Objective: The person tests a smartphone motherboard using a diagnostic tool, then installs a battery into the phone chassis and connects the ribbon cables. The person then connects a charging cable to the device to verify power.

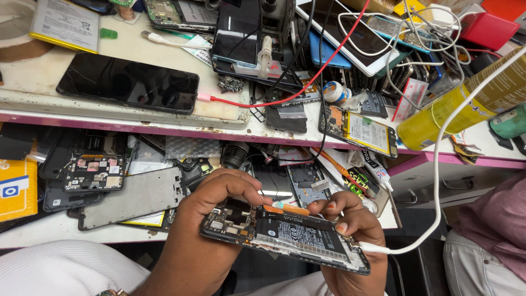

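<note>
The left hand (219, 200) is gripping the camera end of an opened phone (285, 235) (back cover is off, battery showing), fingers curled and pressing on the top edge. The right hand (350, 225) is pinching the other end, where a white cable (438, 181) is plugged in. The fingertips are probably working near the orange flex strip (287, 209), between both grips; careful, light prying seems needed.

- Opened phone (285, 235): matt black battery label, bare circuit board with dull metal shields.
- Cable (438, 181): smooth white plastic.
- Black phone (129, 83): glossy glass face.
- Spray can (466, 104): shiny yellow metal.
- Shelf (33, 77): scuffed, stained white surface.
- Frame (134, 197): matt grey metal plate.
</note>
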